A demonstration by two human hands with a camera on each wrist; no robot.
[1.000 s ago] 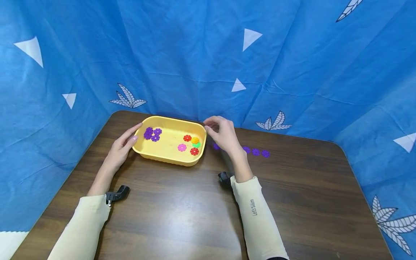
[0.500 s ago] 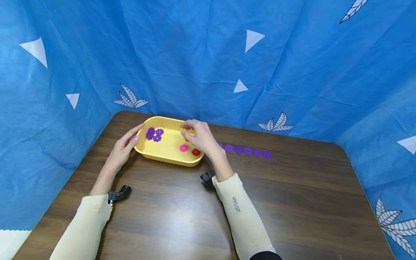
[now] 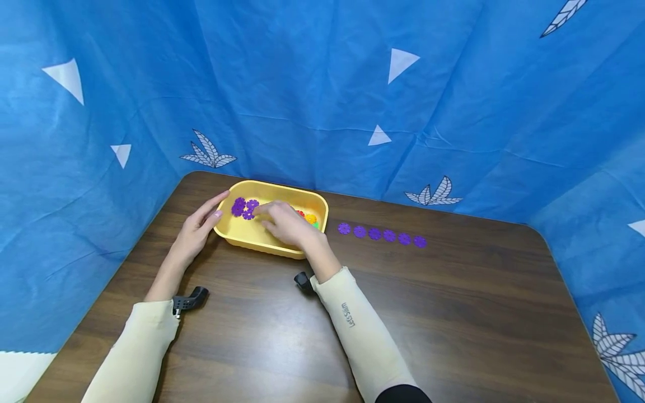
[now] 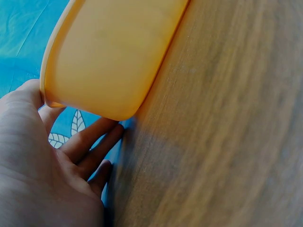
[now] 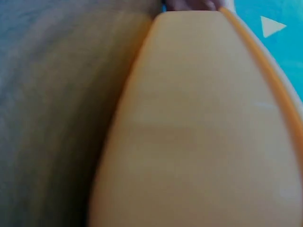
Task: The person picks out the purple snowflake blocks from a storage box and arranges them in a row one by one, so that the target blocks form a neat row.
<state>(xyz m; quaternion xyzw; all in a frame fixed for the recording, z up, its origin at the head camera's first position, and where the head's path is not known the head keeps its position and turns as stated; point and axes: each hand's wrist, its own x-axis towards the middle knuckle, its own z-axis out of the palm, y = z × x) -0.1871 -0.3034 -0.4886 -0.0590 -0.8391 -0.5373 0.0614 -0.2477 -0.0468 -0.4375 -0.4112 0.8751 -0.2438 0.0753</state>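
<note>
Swinging left since half a second ago, the right hand [image 3: 289, 224] is now dipping into the yellow tray [image 3: 239, 230]. At far left, the left hand [image 3: 196, 226] is staying released along the tray's end, its loosely straight fingers touching the smooth, thin wall and its thumb resting at the rim. Rounded at the corners, the tray is sitting near the back edge of the brown table [image 3: 478, 302], with purple notched discs [image 3: 239, 207] clustering at its left end. Right-hand fingertips are meeting that cluster; whether they are pinching a disc, I cannot tell. Past that hand, an orange disc [image 3: 311, 219] is peeking out. Six flat purple discs [image 3: 374, 234] are lying in a spaced row on the table, all showing whole where the right wrist was partly covering one. Dark wood grain is stretching farther right, while a creased blue backdrop [image 3: 322, 84] is hanging behind.
</note>
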